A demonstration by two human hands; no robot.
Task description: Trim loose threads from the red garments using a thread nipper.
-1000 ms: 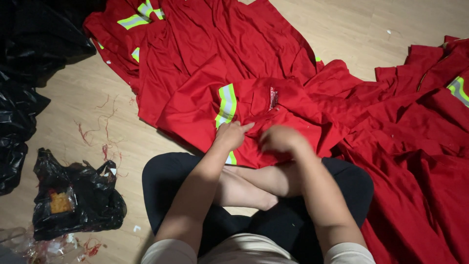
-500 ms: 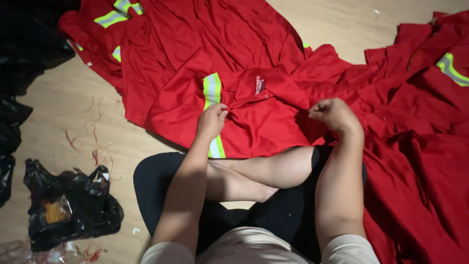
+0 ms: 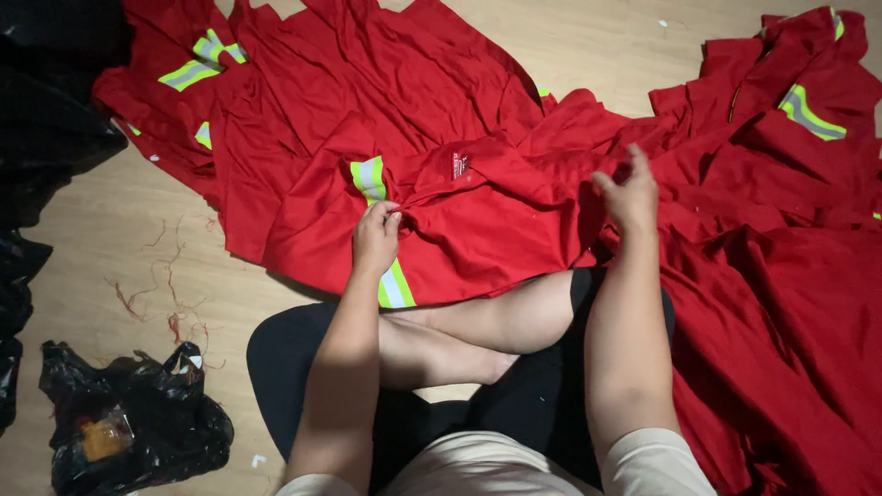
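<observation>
Here, a black bag (image 3: 129, 427) (orange packet inside) sits on the floor (image 3: 110, 248) lower left; a small white label (image 3: 460, 165) marks the red garment (image 3: 478, 220) spread before the knees. Left hand (image 3: 375, 237) pinches a fold by the reflective stripe (image 3: 370, 178). Right hand (image 3: 629, 191) rests half-open on the cloth's right side.

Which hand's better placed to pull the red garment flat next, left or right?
Left, probably. The left hand already pinches the red garment beside its reflective stripe; the right hand is open over the cloth, gripping nothing.
</observation>
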